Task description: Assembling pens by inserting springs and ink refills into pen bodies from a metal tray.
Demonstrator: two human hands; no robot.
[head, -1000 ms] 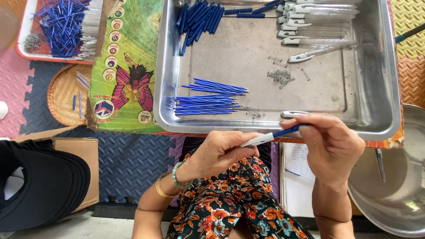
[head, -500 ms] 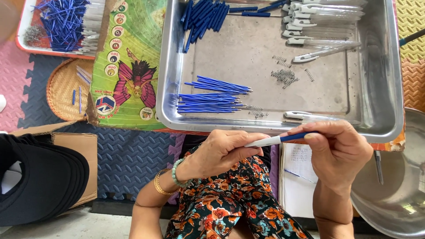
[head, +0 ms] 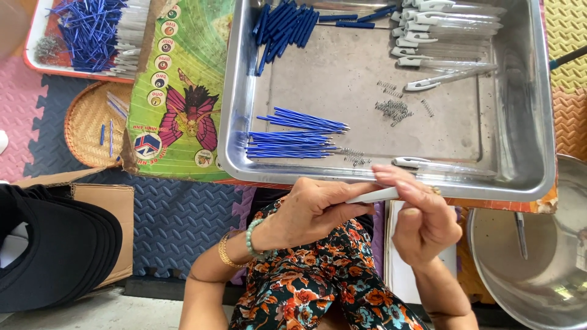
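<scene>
My left hand and my right hand meet over my lap, both gripping one white pen barrel just below the near rim of a steel tray. The right fingers cover the barrel's right end. In the tray lie blue refills in two bundles, blue pen parts at the far left, clear pen barrels with white clips at the far right, small metal springs, and one clear barrel along the near wall.
A green printed board lies left of the tray, a woven basket beside it, a red-rimmed tray of blue refills beyond. A steel bowl sits at lower right, a black cap on a cardboard box at lower left.
The blue piece seen on the barrel's right end earlier is now hidden under my right fingers, which have closed over that end. Both hands stayed in place above my lap.
</scene>
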